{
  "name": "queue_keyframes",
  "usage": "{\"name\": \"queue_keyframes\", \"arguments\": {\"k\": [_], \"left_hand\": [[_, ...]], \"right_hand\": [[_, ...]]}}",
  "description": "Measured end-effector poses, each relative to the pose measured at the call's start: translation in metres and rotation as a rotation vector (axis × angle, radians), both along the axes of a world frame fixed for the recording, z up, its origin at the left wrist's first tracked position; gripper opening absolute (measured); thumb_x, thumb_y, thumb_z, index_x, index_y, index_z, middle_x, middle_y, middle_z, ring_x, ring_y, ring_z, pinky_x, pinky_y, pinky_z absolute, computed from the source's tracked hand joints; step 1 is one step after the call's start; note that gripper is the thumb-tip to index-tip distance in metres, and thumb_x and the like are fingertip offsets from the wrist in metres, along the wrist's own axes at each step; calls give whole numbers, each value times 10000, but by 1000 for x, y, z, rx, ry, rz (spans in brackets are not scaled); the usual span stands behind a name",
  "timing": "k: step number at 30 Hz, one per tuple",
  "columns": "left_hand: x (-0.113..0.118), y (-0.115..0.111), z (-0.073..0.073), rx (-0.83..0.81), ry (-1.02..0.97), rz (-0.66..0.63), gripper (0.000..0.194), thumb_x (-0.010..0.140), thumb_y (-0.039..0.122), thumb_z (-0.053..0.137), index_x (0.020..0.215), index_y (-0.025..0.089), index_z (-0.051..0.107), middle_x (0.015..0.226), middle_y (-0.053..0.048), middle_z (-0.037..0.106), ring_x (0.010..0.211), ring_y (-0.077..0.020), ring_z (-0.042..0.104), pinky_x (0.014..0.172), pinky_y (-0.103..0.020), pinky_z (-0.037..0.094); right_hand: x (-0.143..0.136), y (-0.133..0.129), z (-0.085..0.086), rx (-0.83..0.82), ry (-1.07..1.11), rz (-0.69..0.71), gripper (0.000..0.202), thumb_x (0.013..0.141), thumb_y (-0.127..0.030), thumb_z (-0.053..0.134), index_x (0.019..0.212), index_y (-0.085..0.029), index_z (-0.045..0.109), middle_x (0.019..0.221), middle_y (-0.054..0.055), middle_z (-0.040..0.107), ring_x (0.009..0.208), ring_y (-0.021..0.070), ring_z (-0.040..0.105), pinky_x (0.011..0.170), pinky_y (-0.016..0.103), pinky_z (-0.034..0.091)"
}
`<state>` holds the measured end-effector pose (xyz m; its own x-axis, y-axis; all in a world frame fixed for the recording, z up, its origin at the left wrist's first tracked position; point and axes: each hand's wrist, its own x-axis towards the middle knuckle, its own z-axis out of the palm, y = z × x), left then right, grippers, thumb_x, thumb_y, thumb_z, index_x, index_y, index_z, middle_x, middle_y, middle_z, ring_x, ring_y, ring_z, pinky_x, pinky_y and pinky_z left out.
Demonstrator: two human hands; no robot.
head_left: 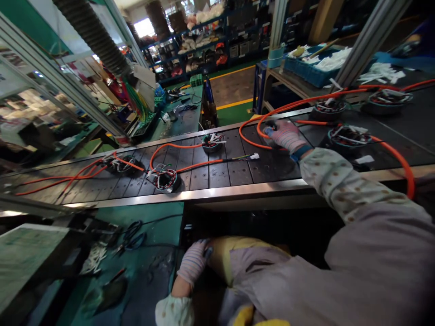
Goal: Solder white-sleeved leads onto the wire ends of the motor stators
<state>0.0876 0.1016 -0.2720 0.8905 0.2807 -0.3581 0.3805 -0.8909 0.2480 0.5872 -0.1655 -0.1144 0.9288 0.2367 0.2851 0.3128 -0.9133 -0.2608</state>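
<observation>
My right hand [287, 136], in a striped knit glove, is over the conveyor with its fingers closed on a looped orange cable [242, 136]. That cable runs back toward wound motor stators [348, 137] with white sleeves and loose wires, on the belt at the right. Low in the view, my left hand [194, 261], gloved alike, is beside my knee and the green bench edge. Its fingers are curled, and whatever may be in them is hidden. Left of my right hand, a white connector [254, 156] ends another orange cable, near a stator [166, 180] on the belt.
The slatted conveyor [200, 174] crosses the view, with a metal rail along its near side. Scissors [134, 235] lie on the green bench [163, 215] at lower left. Behind the belt stand a blue tray [311, 70] of white sleeves, metal posts and loaded shelves.
</observation>
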Motion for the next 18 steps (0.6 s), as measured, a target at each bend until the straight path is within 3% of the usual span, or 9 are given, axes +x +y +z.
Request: {"name": "queue_keyframes", "arguments": {"k": [3,7,10,14,18], "left_hand": [[1,-13,13,-43,-81,-13,442,1091,271,591,1511,234,725,1504,-122,748,1420,-315,702,1299,-494,528],[20,-36,28,-89,-176,-86,449,1119,336,591,1533,198,697,1504,-145,739,1410,-320,699,1282,-487,538],[52,-50,44,-118,-190,-183,446,1130,371,600,1525,186,694,1486,-152,745,1383,-330,709,1255,-501,557],[114,-58,80,-141,-283,-356,426,1159,410,555,1497,195,698,1438,-143,764,1329,-317,729,1216,-481,579],[156,-52,104,-37,-374,-287,376,1169,413,530,1346,178,765,1286,-157,795,1239,-316,755,1161,-477,603]], "right_hand": [[-43,27,0,-47,-3,107,512,1066,-559,555,1444,-281,761,1269,133,813,1191,353,740,1041,487,537],[-101,50,-2,-147,69,223,478,1089,-484,474,1340,-243,801,1199,145,828,1142,356,762,1000,482,532],[-133,59,-9,-223,141,360,502,1102,-442,429,1384,-223,783,1224,181,820,1121,379,768,933,488,548],[-159,85,-16,-271,208,574,467,1078,-386,509,1469,-287,744,1315,159,807,1136,362,777,908,459,575],[-167,104,-8,-269,254,751,466,1018,-301,620,1464,-255,742,1309,146,811,1111,326,790,923,411,601]]}}
